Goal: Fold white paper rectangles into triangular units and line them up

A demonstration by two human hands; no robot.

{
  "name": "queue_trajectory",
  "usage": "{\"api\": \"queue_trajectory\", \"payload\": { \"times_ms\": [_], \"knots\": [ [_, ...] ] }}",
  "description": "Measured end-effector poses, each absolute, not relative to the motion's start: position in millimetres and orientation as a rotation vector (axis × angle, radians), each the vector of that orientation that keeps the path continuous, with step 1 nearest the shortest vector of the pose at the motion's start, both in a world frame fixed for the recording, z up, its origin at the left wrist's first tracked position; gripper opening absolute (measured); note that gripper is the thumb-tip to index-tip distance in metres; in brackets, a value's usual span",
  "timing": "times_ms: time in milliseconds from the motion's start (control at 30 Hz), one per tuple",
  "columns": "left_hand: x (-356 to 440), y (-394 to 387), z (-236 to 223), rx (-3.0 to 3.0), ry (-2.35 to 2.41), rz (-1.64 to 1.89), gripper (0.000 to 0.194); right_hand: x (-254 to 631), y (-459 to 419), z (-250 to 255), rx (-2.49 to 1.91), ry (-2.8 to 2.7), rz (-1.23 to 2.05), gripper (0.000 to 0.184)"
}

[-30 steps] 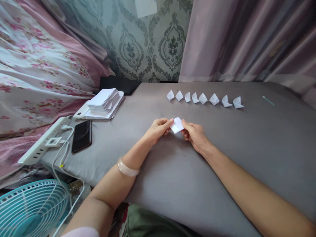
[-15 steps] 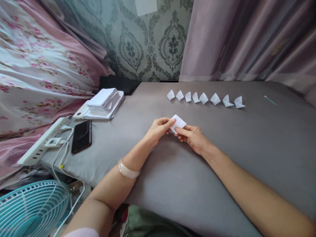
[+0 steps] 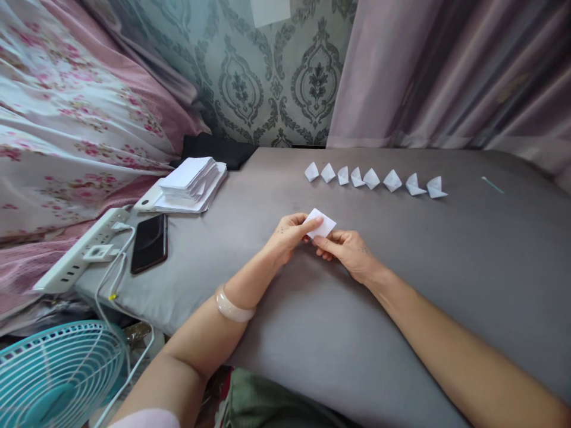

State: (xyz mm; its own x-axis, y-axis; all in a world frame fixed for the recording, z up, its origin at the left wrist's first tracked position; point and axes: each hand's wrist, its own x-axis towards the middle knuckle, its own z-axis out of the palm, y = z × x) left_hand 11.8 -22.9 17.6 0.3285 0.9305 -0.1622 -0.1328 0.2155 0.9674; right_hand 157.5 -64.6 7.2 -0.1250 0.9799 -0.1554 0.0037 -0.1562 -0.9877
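Now | left hand (image 3: 286,236) and right hand (image 3: 350,252) pinching folded paper (image 3: 327,226) | left thumb (image 3: 313,224) farther across than before

White folded papers (image 3: 392,181); grey cloth (image 3: 428,261); pink-flowered white curtain (image 3: 66,107); teal fan (image 3: 57,380); damask-patterned wall (image 3: 276,77).

A small, white folded paper (image 3: 322,223) is held off the gray cloth (image 3: 276,172) between the left hand (image 3: 292,233) and the right hand (image 3: 348,249), its flat, four-cornered face tilted up with one corner pointing away. Beyond it, eight white paper shapes (image 3: 392,181), creased and pointed, stand in a row on the cloth, the fourth and fifth closest together.
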Motion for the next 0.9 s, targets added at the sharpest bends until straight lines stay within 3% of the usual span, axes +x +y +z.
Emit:
{"api": "queue_trajectory", "payload": {
  "times_ms": [333, 567, 767, 900],
  "knots": [
    [10.0, -26.0, 19.4, 1.031, 0.927, 0.892, 0.031, 159.6, -66.2, 11.6, -1.304, -1.338, 1.484, 0.027],
    [9.2, -24.6, 20.0, 1.129, 0.935, 0.914, 0.045, 163.5, -61.6, 8.6, -1.274, -1.35, 1.534, 0.028],
    [7.4, -16.5, 18.2, 1.049, 0.963, 0.93, 0.07, 164.4, -61.3, 1.7, -1.192, -1.178, 1.56, 0.027],
    [8.8, -17.1, 17.6, 1.055, 0.908, 0.948, 0.048, 163.7, -62.5, 2.3, -1.162, -1.024, 1.551, 0.029]
  ]
}}
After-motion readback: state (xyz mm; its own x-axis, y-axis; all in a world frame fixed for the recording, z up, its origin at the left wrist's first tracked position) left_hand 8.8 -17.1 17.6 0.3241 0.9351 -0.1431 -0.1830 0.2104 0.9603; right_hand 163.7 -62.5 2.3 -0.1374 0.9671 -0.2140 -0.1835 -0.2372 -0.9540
